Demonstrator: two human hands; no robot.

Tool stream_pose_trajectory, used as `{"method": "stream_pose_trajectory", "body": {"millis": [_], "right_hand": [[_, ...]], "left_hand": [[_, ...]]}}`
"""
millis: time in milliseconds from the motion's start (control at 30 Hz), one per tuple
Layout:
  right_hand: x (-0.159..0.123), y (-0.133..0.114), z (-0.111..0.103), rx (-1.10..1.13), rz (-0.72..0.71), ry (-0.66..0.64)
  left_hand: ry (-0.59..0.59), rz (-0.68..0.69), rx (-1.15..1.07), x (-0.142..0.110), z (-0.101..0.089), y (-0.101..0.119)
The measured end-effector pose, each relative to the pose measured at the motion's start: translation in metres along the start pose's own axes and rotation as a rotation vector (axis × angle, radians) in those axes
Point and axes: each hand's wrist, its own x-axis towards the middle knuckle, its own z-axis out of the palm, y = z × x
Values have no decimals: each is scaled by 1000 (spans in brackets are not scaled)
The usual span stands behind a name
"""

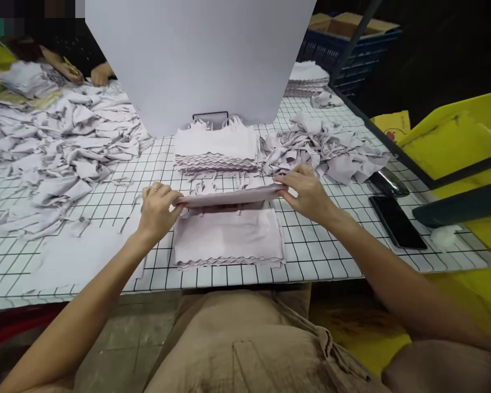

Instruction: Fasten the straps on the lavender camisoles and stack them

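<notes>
My left hand [159, 212], with a ring on one finger, pinches the left end of a pale lilac-white fabric piece [232, 196]. At the other end, my right hand [306, 192] grips the same piece between thumb and fingers. The piece is stretched edge-on between both hands, above a near stack of fabric pieces [229, 237] with wavy front edges. Just behind it lies a second fabric stack [216, 143], with strap-like strips at its front and back. Whether the held piece is one layer or several, I cannot tell.
Loose fabric heaps lie left [77, 131] and right [323, 147] on the grid-patterned table cloth [323, 251]. A large white board [204, 54] stands behind. A phone [397, 222] rests at right, near a dark glossy object [389, 182]. Another person's hands [101, 73] work at far left.
</notes>
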Motion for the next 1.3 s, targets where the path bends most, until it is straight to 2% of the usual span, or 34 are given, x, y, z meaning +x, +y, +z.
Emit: {"method": "stream_pose_trajectory", "body": {"millis": [100,233,367,467,600,700,800,833,900,967,1033,1100,1167,1233,1300], "right_hand": [[-22,-26,-11,57,51,50],[-60,-53,-8,128,65,-29],[-84,-60,4,178,90,-79],[-89,-63,4,195,81,-72],[-97,-74,4,154,6,-160],[-105,-84,8,105,-39,-303],[-104,-83,9,102,-59,-397],[-98,-80,8,118,-39,-376],[-74,-70,8,180,14,-266],[-37,-60,15,248,33,-141],[9,-52,35,290,-25,-103],[54,-48,65,290,-114,-126],[92,-46,99,256,-132,-198],[122,-45,129,214,-11,-275],[145,-44,150,186,172,-418]], "left_hand": [[57,18,29,-21,-12,13],[-45,99,-34,-56,-15,29],[-97,104,-72,-81,-10,31],[-142,92,-99,-90,-15,26],[-233,37,-131,-96,-25,25],[-243,18,-202,-97,-23,38],[-326,116,-230,-96,-14,53],[-341,141,-241,-94,-11,55],[-299,139,-289,-88,-5,57],[-206,98,-355,-78,-1,55],[-145,60,-404,-66,3,53],[-137,26,-431,-55,9,53],[-152,-10,-443,-48,15,53],[-166,-36,-452,-47,19,54],[-179,-47,-465,-49,22,54]]}}
